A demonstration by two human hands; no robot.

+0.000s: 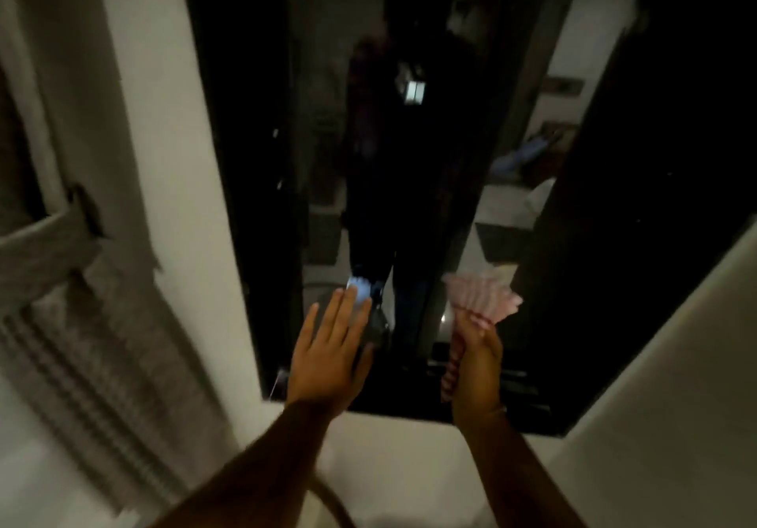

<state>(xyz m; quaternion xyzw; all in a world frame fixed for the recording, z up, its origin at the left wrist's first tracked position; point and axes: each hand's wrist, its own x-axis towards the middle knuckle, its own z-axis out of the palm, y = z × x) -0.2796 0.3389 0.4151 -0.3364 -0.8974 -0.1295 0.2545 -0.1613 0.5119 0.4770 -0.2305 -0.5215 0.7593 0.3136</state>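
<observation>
Dim rm: white wall (172, 159), dark glass pane (327, 77)

A dim home interior, it seems: a tall dark mirror (368, 159) set in a white wall (172, 167), a moulded door frame (61, 249) at left, and a furnished room reflected in the glass.

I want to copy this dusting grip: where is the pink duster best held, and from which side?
Grip the pink duster by its narrow handle, below the fanned head, coming from the right as the right hand does. The head spreads wide and soft toward the dark glass, so it probably offers no firm hold.
</observation>
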